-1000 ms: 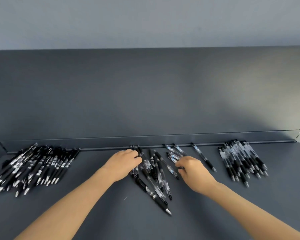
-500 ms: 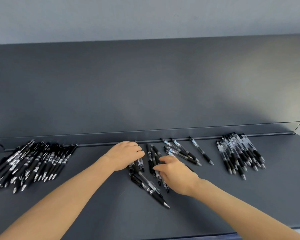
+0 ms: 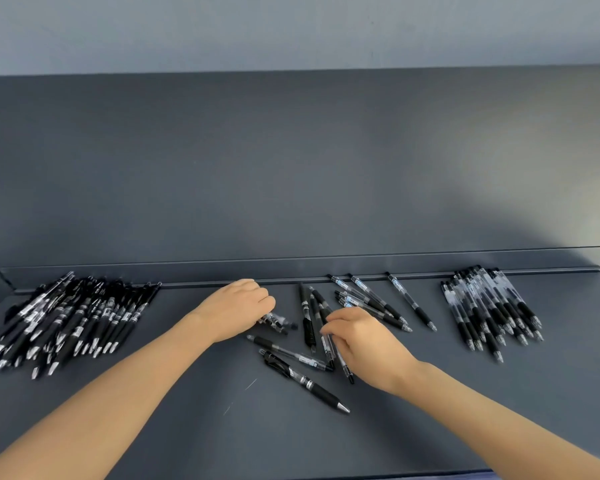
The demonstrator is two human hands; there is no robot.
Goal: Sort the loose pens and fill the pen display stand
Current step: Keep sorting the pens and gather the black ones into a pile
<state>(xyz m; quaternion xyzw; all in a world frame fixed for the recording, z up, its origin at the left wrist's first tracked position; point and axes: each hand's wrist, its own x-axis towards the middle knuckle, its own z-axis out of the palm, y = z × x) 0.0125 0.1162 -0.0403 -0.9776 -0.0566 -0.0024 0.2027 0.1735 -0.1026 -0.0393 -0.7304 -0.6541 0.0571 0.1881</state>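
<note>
Both hands are working the loose pens (image 3: 305,317) at mid-surface. The left hand (image 3: 236,308) is curling its fingers over a few short-looking black barrels, which are protruding from under its fingertips. The right hand (image 3: 361,337) is arching over the pens beside it, and its thumb and forefinger appear to be pinching one barrel.

Since a second ago, the right hand has been moving left, off the clear pens (image 3: 368,299) and onto the dark ones. The left hand is keeping its place. Judged from this, sorting by type is proceeding and filling has not yet begun; no separate stand is identifiable.

Sorted stock is lying on the surface (image 3: 326,441) in two groups: the left pile (image 3: 73,317) of black pens and the right pile (image 3: 492,310) of clear pens, both well apart from the hands.

Long axes in both piles are running near to far, with metal tips pointing near. The clear pens and a single pen (image 3: 411,301) are slanting, tips near-right. One black pen (image 3: 305,381) is lying nearest, diagonal, tip near-right. The remaining loose pens are crossing one another.
</note>
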